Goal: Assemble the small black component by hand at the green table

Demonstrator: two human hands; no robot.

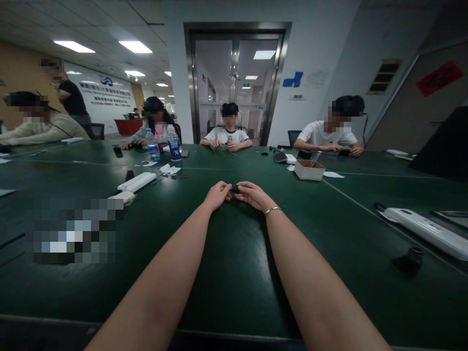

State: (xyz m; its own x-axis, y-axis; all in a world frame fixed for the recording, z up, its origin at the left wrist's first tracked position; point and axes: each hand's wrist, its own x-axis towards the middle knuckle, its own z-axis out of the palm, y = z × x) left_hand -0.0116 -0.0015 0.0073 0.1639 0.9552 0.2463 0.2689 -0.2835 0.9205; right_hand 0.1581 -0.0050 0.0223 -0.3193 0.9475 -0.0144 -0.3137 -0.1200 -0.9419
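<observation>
Both my arms reach forward over the green table [234,253]. Between my fingertips is a small black object [234,188], too small and dark for me to tell its kind. My left hand [218,196] pinches it from the left. My right hand [254,195], with a silver bracelet [272,209] at the wrist, grips it from the right. The fingers partly cover the object. Both hands are just above or on the table; I cannot tell which.
A small box [309,170] with pens stands ahead on the right. Two bottles [175,148] stand ahead on the left. White elongated devices lie left [137,182] and right [427,233], near a dark object [409,261]. Several people sit around the table.
</observation>
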